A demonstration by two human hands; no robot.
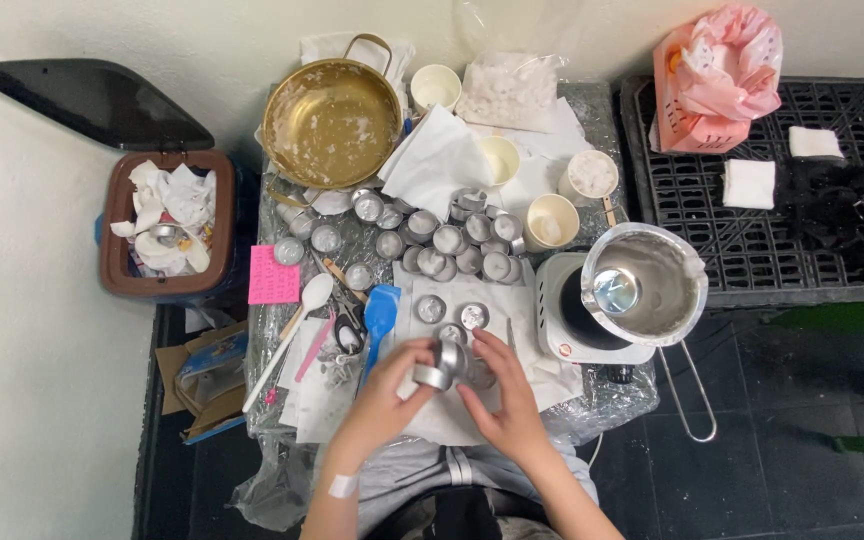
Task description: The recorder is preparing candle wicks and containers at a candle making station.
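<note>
Tealight cups (452, 250), many already filled with white wax, are grouped beyond the hands; two more (451, 312) sit just ahead of them. An empty metal cup (439, 368) is pinched between the closed left hand (389, 385) and the right hand (500, 395), over white paper (542, 375). Melting pot (644, 285) stands to the right.

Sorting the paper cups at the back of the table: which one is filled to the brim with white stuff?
The paper cup at the right end, just behind the metal pitcher. It is heaped with white material; the other cups look nearly empty.
</note>
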